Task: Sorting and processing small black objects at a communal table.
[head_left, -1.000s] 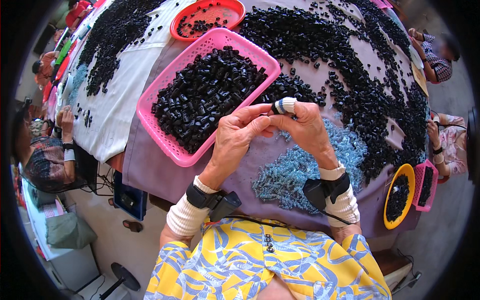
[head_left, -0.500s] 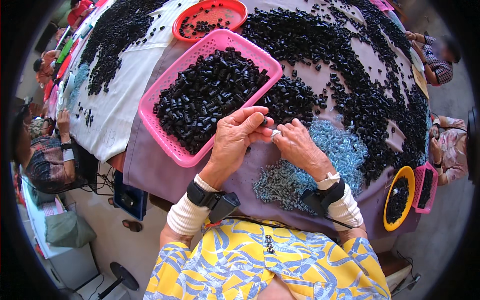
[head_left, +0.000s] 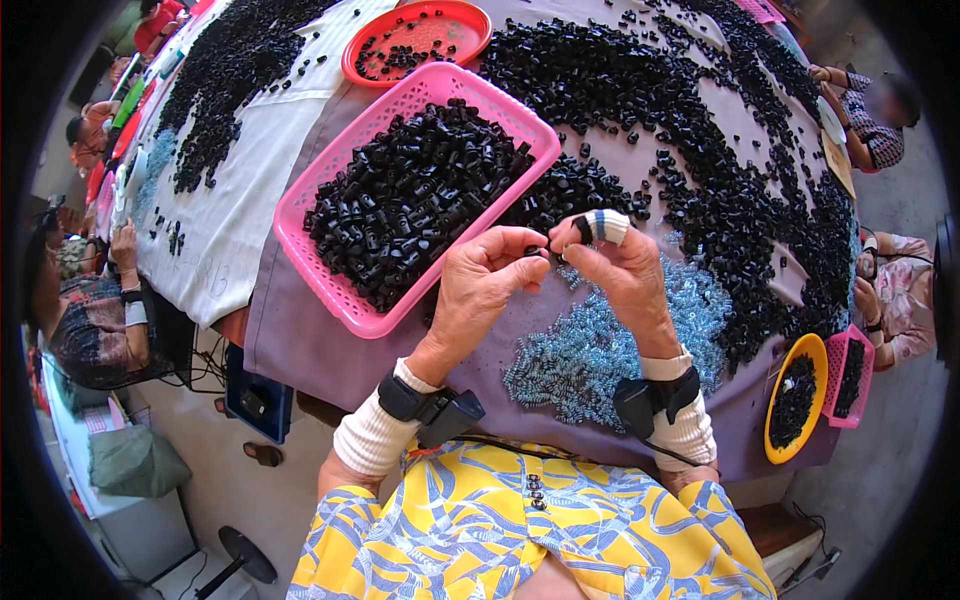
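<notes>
Piece [head_left: 532,251], black, in left hand [head_left: 480,285]

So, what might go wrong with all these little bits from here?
The small dark piece at the left hand's fingertips could slip and get lost near the similar-looking loose black pieces.

The pink basket sits close beside that hand, so a careless nudge might spill some contents.

The right hand's wrist appears above the pale blue coil-like pieces; if lowered, it could scatter them.
</notes>
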`<action>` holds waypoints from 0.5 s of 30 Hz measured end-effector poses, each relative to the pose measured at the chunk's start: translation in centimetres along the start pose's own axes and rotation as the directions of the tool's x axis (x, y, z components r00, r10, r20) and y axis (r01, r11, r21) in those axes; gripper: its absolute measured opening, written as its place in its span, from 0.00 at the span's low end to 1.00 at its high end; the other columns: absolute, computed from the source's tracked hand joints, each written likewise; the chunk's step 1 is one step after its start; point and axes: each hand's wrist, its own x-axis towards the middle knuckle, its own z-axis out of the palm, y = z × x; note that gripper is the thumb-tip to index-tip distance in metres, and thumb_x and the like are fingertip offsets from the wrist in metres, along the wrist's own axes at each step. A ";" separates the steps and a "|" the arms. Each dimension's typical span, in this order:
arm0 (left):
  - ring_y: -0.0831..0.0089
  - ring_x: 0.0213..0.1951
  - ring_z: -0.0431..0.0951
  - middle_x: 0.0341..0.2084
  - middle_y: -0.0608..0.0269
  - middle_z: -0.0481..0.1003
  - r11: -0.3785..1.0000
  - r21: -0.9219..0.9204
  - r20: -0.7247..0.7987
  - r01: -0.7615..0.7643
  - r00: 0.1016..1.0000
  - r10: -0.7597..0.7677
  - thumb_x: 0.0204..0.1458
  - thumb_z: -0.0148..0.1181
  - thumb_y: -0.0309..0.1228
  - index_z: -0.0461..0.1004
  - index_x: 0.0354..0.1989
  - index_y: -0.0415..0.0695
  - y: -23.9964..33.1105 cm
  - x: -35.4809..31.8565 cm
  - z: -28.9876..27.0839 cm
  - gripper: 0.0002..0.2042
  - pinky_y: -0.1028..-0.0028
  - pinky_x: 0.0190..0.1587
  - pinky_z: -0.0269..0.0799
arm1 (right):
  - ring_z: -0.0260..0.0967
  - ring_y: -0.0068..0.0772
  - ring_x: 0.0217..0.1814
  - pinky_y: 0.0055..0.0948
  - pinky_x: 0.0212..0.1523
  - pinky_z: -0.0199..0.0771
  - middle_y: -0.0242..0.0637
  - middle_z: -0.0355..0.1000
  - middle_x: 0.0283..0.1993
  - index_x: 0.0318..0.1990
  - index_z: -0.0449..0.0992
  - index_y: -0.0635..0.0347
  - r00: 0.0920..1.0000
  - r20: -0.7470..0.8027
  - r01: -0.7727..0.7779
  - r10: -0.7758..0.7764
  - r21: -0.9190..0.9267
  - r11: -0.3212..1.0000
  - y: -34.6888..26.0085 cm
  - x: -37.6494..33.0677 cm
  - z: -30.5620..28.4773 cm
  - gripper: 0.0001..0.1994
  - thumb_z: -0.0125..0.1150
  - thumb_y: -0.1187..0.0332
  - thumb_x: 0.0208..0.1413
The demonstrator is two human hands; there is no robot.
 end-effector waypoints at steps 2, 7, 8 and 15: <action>0.84 0.28 0.73 0.29 0.65 0.76 1.000 0.019 0.015 -0.007 1.000 0.007 0.51 0.61 0.24 0.72 0.44 0.35 0.4 0.0 0.4 0.13 0.84 0.31 0.71 | 0.67 0.13 0.33 0.13 0.35 0.67 0.23 0.72 0.33 0.39 0.76 0.61 1.000 -0.029 0.000 0.007 0.222 0.975 -0.4 0.1 0.5 0.06 0.60 0.75 0.54; 0.85 0.27 0.72 0.27 0.67 0.76 0.999 0.035 -0.064 -0.016 0.998 0.019 0.50 0.62 0.25 0.73 0.42 0.36 0.3 -0.2 0.8 0.12 0.84 0.30 0.70 | 0.66 0.12 0.38 0.13 0.40 0.67 0.25 0.72 0.37 0.44 0.74 0.62 0.999 -0.031 0.047 -0.039 0.306 0.951 -0.2 0.3 1.4 0.10 0.59 0.77 0.54; 0.85 0.27 0.72 0.27 0.67 0.76 0.999 0.034 -0.068 -0.017 0.998 0.019 0.50 0.62 0.25 0.73 0.42 0.36 0.3 -0.2 0.9 0.12 0.84 0.30 0.70 | 0.66 0.12 0.39 0.13 0.41 0.67 0.25 0.71 0.38 0.46 0.73 0.62 0.998 -0.032 0.054 -0.046 0.312 0.949 -0.2 0.3 1.5 0.11 0.59 0.78 0.54; 0.85 0.27 0.72 0.26 0.68 0.76 0.999 0.040 -0.022 0.011 1.000 -0.010 0.50 0.64 0.27 0.74 0.40 0.37 0.6 -0.1 1.2 0.11 0.84 0.29 0.69 | 0.66 0.12 0.38 0.12 0.40 0.67 0.24 0.71 0.37 0.46 0.73 0.62 1.000 -0.027 0.012 -0.003 0.363 0.932 0.7 0.3 1.7 0.12 0.60 0.76 0.54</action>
